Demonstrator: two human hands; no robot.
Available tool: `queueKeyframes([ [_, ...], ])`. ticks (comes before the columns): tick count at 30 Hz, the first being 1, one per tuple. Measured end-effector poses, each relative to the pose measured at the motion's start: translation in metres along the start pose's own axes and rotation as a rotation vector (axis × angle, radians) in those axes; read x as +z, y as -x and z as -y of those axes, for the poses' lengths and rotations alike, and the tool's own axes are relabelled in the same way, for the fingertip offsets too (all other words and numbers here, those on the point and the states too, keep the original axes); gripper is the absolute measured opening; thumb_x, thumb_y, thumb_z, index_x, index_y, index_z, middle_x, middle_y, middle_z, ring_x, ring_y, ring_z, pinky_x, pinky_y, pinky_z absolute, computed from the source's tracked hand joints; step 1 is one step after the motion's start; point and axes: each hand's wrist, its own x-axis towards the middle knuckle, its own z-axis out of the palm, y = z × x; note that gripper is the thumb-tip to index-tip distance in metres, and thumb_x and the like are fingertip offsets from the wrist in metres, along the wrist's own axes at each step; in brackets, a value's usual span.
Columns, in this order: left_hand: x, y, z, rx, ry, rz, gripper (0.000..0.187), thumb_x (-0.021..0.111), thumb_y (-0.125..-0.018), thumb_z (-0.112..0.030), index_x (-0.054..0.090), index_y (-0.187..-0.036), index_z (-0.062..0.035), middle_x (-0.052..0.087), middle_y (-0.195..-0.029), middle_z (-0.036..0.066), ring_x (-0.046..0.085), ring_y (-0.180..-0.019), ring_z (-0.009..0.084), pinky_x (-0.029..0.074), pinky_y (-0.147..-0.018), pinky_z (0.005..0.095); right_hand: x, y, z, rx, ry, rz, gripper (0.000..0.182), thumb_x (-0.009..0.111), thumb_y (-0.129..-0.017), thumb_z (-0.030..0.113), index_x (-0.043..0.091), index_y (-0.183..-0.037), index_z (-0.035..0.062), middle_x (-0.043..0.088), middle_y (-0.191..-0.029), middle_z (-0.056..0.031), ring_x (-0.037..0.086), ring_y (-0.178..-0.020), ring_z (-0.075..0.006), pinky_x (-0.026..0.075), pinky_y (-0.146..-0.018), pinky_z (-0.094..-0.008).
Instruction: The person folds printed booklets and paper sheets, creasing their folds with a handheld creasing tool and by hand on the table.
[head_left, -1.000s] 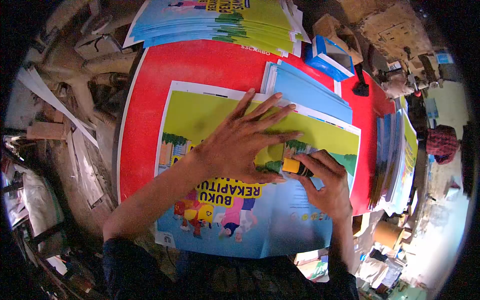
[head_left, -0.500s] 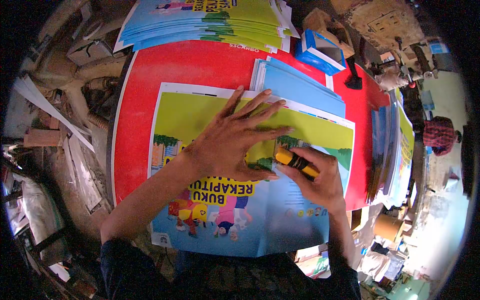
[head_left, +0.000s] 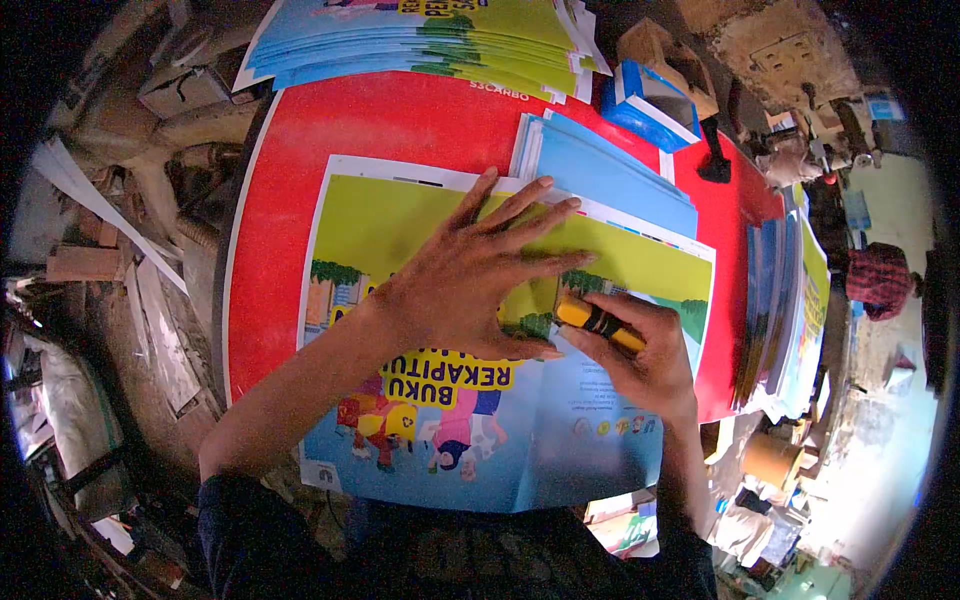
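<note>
A printed cover sheet (head_left: 440, 440), green and blue with yellow-edged lettering upside down to me, lies on the red tabletop (head_left: 290, 180). A crease runs down it near the middle, and its lower end reaches over the near edge towards my body. My left hand (head_left: 480, 265) rests on the sheet with fingers spread. Close to its right, my right hand (head_left: 640, 355) grips a yellow tool with black bands (head_left: 590, 320). The tool's rounded end is by the crease, near my left thumb and forefinger. Its exact kind and underside are hidden.
A fanned stack of printed sheets (head_left: 420, 50) lies at the far edge. Beyond my sheet is a pile of blue sheets (head_left: 610, 170), with a blue box (head_left: 650, 110) behind it. More prints (head_left: 785, 300) are stacked at right. A person in a checked shirt (head_left: 880, 280) is farther off.
The view has shifted slightly. Both hands keep nearly the same place on the sheet, and my right hand still holds the yellow tool by the crease.
</note>
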Motion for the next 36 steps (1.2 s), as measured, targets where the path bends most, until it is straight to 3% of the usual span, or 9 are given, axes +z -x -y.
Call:
queueKeyframes([
  [6,-0.003,0.0,0.0,-0.023,0.022,0.068,0.094,0.074,-0.075,-0.071,0.048,-0.154,-0.026,0.03,-0.167,0.011,0.022,-0.156,0.0371,0.006,-0.127,0.0619,-0.004,-0.005,0.002,0.229,-0.191,0.069,0.037,0.083,-0.088,0.019,0.074,-0.12,0.0016,0.076,-0.104,-0.0124,0.073,-0.095,-0.0138,0.059,-0.083,-0.0307],
  [10,-0.003,0.001,0.0,-0.022,0.019,0.068,0.094,0.075,-0.075,-0.07,0.049,-0.153,-0.0262,0.031,-0.167,0.011,0.022,-0.156,0.037,0.006,-0.127,0.0621,-0.001,-0.002,0.003,0.228,-0.115,0.072,0.038,0.083,-0.086,0.015,0.073,-0.121,0.0021,0.076,-0.104,-0.0155,0.075,-0.092,-0.0203,0.059,-0.083,-0.0331],
  [12,-0.003,0.001,0.0,-0.032,0.021,0.068,0.094,0.075,-0.075,-0.07,0.049,-0.153,-0.0263,0.031,-0.167,0.01,0.021,-0.156,0.037,0.005,-0.127,0.0622,0.005,0.004,-0.002,-0.094,0.22,-0.118,0.039,0.083,-0.083,0.01,0.073,-0.121,0.0037,0.075,-0.099,-0.0163,0.074,-0.087,-0.0296,0.059,-0.081,-0.0371],
  [15,0.0,0.002,0.001,0.007,0.017,-0.022,0.089,0.07,-0.076,-0.074,0.056,-0.147,-0.022,0.039,-0.162,0.012,0.027,-0.154,0.0365,0.009,-0.127,0.0616,0.01,0.004,0.008,-0.155,0.201,-0.182,0.04,0.088,-0.076,0.006,0.075,-0.114,0.0013,0.072,-0.095,-0.0114,0.072,-0.086,-0.0229,0.058,-0.079,-0.0326],
  [18,0.001,0.0,0.0,0.005,0.0,-0.023,0.089,0.068,-0.077,-0.076,0.056,-0.147,-0.022,0.039,-0.162,0.012,0.026,-0.154,0.0362,0.009,-0.127,0.0613,0.014,0.01,-0.007,-0.228,0.263,-0.184,0.046,0.082,-0.073,0.001,0.075,-0.118,0.0104,0.07,-0.099,-0.0099,0.07,-0.09,-0.0305,0.059,-0.078,-0.0397],
  [24,0.0,0.001,0.0,-0.005,0.005,-0.003,0.088,0.067,-0.077,-0.076,0.057,-0.146,-0.0221,0.039,-0.162,0.012,0.026,-0.154,0.0362,0.008,-0.127,0.0614,0.015,0.012,-0.011,-0.456,0.481,-0.248,0.045,0.079,-0.072,-0.002,0.078,-0.113,0.0168,0.069,-0.105,-0.0039,0.067,-0.094,-0.0272,0.06,-0.077,-0.0395],
  [30,-0.005,0.001,-0.001,-0.029,-0.005,0.091,0.091,0.071,-0.078,-0.071,0.048,-0.154,-0.027,0.029,-0.168,0.011,0.02,-0.157,0.0366,0.005,-0.126,0.062,0.015,0.011,-0.01,-0.577,0.599,-0.312,0.041,0.081,-0.07,0.003,0.08,-0.109,0.0167,0.069,-0.108,-0.0024,0.067,-0.095,-0.0257,0.059,-0.079,-0.0398],
  [33,-0.001,0.001,0.0,0.002,-0.007,0.008,0.087,0.067,-0.078,-0.075,0.056,-0.147,-0.0233,0.039,-0.162,0.012,0.027,-0.154,0.0367,0.009,-0.126,0.0624,0.007,0.014,-0.011,-0.616,0.589,-0.292,0.04,0.082,-0.072,0.003,0.08,-0.11,0.0169,0.069,-0.108,-0.0021,0.067,-0.095,-0.0244,0.058,-0.08,-0.0384],
  [36,0.001,0.001,-0.001,0.005,-0.002,-0.015,0.087,0.069,-0.077,-0.075,0.056,-0.147,-0.023,0.039,-0.162,0.012,0.027,-0.154,0.0366,0.009,-0.126,0.0624,0.0,0.019,-0.017,-0.461,0.489,-0.288,0.042,0.084,-0.073,0.005,0.078,-0.113,0.0147,0.071,-0.107,-0.0042,0.069,-0.09,-0.0235,0.059,-0.078,-0.0378],
])
